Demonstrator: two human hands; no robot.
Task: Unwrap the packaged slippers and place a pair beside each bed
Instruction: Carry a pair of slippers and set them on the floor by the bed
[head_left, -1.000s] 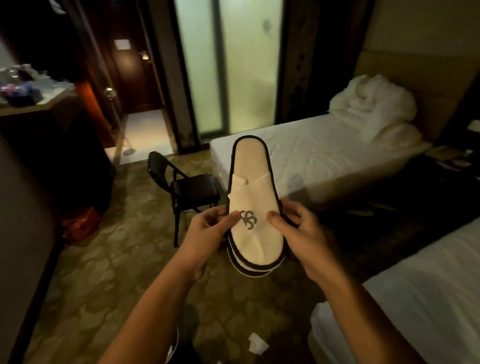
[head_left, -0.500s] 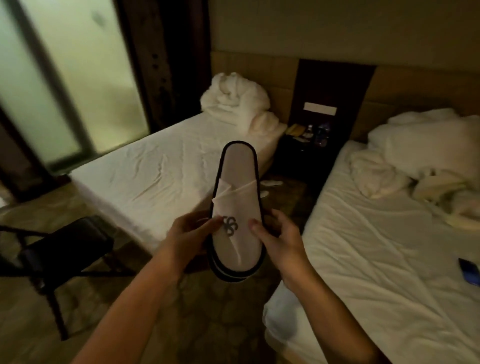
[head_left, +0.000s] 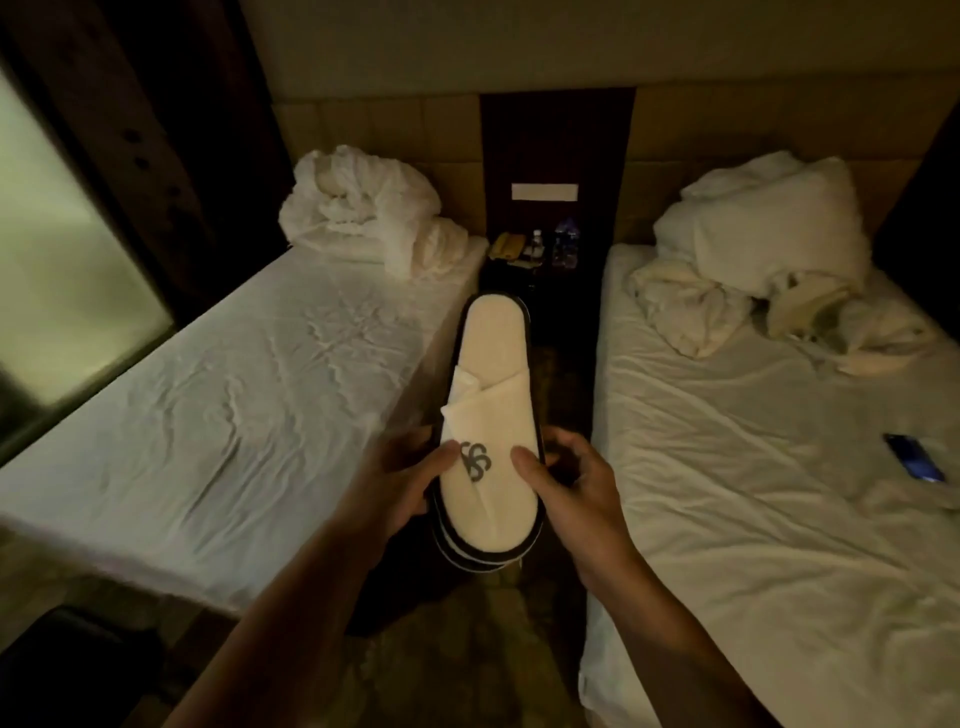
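Slippers (head_left: 488, 431) are sitting stacked in both hands, out of any wrapper as far as I can see, held over the dark floor gap (head_left: 563, 374) between the 2 beds. Long axis is running straight away from the person, heel end pointing at the nightstand (head_left: 535, 260), toe end nearest the body. Left hand (head_left: 400, 483) is gripping the stack's left edge, thumb lying across the top slipper by the logo, fingers curled underneath. Right hand (head_left: 571, 483) is mirroring it on the right edge, thumb on top, fingers curled round the side. Edges showing below the toe suggest at least 3 soles, maybe 4; I cannot tell the exact count. Left bed (head_left: 208, 395) and right bed (head_left: 753, 467) are lying about equally near, 1 on either side of the stack, so neither hand is getting a clear advantage. My read: next step is splitting off 1 pair and lowering it to the floor beside a bed, each hand serving its own side. Crumpled bedding is lying at both bed heads; a dark phone-like item (head_left: 911, 457) is resting on the right bed.
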